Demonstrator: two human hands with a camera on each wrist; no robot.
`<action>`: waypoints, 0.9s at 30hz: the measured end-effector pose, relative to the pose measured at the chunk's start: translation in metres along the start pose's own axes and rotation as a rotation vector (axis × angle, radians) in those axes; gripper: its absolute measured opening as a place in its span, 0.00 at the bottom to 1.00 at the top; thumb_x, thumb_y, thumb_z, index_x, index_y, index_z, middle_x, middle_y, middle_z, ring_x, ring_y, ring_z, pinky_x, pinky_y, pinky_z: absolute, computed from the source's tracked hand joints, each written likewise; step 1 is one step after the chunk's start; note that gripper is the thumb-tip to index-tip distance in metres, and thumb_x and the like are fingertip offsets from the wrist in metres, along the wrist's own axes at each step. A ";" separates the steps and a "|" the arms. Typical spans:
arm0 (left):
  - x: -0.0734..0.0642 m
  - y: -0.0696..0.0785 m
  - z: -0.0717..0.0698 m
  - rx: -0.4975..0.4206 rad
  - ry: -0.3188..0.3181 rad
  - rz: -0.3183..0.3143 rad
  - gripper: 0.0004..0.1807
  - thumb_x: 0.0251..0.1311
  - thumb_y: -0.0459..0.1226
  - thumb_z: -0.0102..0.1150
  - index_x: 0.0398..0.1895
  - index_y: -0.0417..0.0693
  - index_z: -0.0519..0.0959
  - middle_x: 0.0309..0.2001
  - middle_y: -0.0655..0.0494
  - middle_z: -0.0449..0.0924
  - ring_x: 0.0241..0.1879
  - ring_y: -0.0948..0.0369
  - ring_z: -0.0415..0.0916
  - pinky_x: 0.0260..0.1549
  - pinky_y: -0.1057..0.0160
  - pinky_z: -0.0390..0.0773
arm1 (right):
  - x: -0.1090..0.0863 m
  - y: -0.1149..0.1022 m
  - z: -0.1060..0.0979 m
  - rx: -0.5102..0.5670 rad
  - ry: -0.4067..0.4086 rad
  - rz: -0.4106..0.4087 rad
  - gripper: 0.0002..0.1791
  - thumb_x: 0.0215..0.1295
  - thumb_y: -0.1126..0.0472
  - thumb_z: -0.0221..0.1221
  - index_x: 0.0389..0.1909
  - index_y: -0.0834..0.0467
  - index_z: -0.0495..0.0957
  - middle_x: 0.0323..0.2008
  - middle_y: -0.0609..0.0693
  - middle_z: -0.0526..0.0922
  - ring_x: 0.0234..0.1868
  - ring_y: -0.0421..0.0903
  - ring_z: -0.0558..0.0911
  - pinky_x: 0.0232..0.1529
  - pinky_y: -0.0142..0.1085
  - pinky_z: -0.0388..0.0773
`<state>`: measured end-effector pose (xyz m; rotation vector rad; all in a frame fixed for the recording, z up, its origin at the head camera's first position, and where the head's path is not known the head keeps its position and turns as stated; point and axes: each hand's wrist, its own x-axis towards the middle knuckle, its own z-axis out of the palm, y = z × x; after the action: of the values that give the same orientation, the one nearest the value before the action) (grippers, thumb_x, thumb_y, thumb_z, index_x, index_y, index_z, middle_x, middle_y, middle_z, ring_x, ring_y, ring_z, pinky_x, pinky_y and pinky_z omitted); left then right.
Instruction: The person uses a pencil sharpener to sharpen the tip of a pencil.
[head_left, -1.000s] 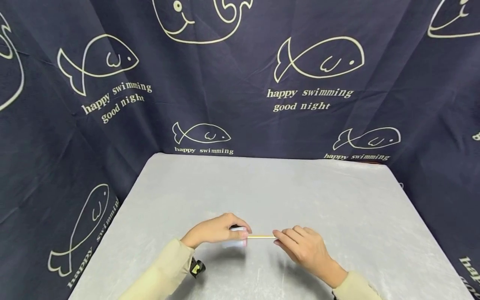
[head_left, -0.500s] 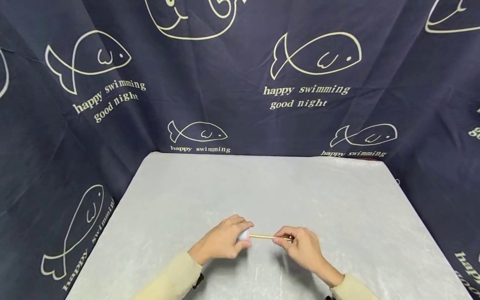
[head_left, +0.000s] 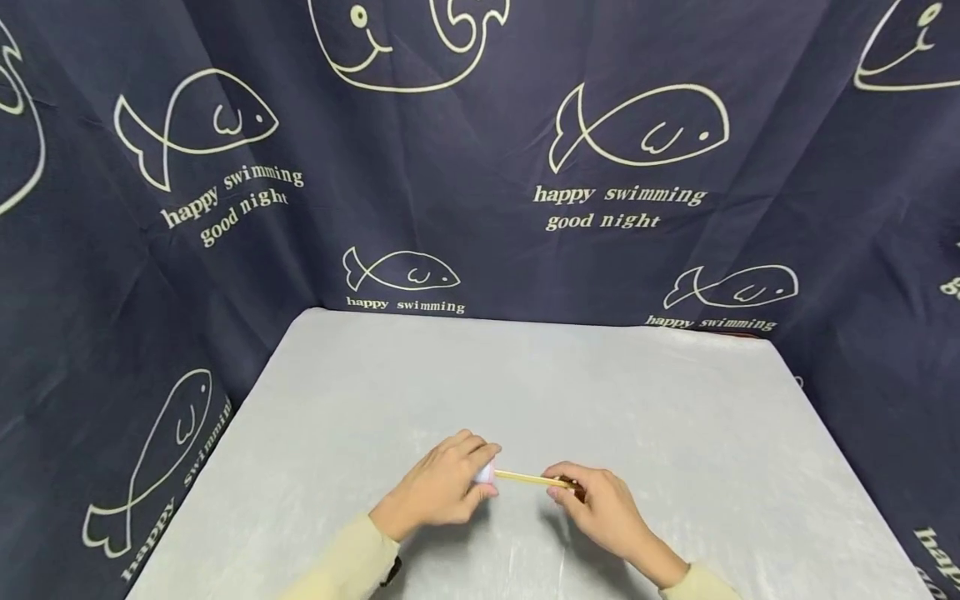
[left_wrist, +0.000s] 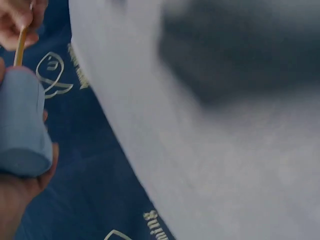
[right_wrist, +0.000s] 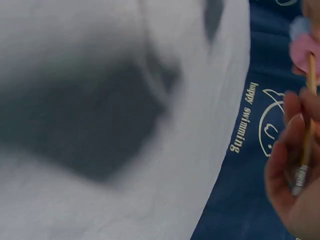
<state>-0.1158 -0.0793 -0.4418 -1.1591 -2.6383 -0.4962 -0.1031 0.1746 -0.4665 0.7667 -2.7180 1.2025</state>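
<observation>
Near the front middle of the table, my left hand (head_left: 441, 483) grips a light-blue, cylinder-shaped pencil sharpener (head_left: 486, 472). Its body (left_wrist: 21, 122) fills the left edge of the left wrist view. A pink face (right_wrist: 302, 52) on its right end shows in the right wrist view. From that face a yellow pencil (head_left: 521, 477) sticks out, its front end hidden inside. My right hand (head_left: 606, 507) pinches the pencil between thumb and fingers toward its rear. The pencil's metal ferrule (right_wrist: 300, 177) shows beneath those fingers. Both hands are held over the table, a short length of pencil between them.
A pale grey cloth covers the table (head_left: 480, 383). Dark blue curtains (head_left: 495, 200) with fish drawings and lettering hang along its back and sides. A dark band (head_left: 392, 571) shows at my left sleeve.
My left hand has turned and wraps further over the sharpener. My right hand has rolled round the pencil, its thumb now in sight. The pencil slants slightly down to the right.
</observation>
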 end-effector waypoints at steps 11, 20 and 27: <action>0.008 -0.015 -0.009 -0.515 -0.256 -0.265 0.18 0.64 0.43 0.56 0.51 0.40 0.80 0.44 0.49 0.84 0.40 0.65 0.77 0.41 0.65 0.77 | 0.011 0.006 -0.004 -0.577 0.426 -0.674 0.19 0.76 0.58 0.42 0.39 0.56 0.83 0.27 0.43 0.78 0.22 0.39 0.73 0.21 0.28 0.66; 0.015 -0.018 -0.016 -0.714 -0.296 -0.243 0.14 0.63 0.38 0.57 0.45 0.38 0.82 0.37 0.50 0.85 0.36 0.67 0.75 0.39 0.69 0.74 | 0.024 0.000 -0.009 -0.547 0.548 -0.874 0.16 0.73 0.58 0.48 0.35 0.58 0.83 0.20 0.43 0.74 0.16 0.36 0.65 0.17 0.22 0.58; 0.003 -0.001 0.005 -0.057 -0.060 0.023 0.25 0.54 0.46 0.65 0.52 0.42 0.78 0.44 0.55 0.80 0.42 0.63 0.73 0.41 0.65 0.75 | 0.004 0.000 -0.007 0.103 -0.025 -0.103 0.09 0.63 0.58 0.60 0.33 0.58 0.87 0.18 0.42 0.78 0.15 0.26 0.60 0.14 0.21 0.59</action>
<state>-0.1189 -0.0755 -0.4455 -1.2387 -2.6745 -0.5438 -0.1074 0.1783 -0.4608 0.9275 -2.6167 1.3269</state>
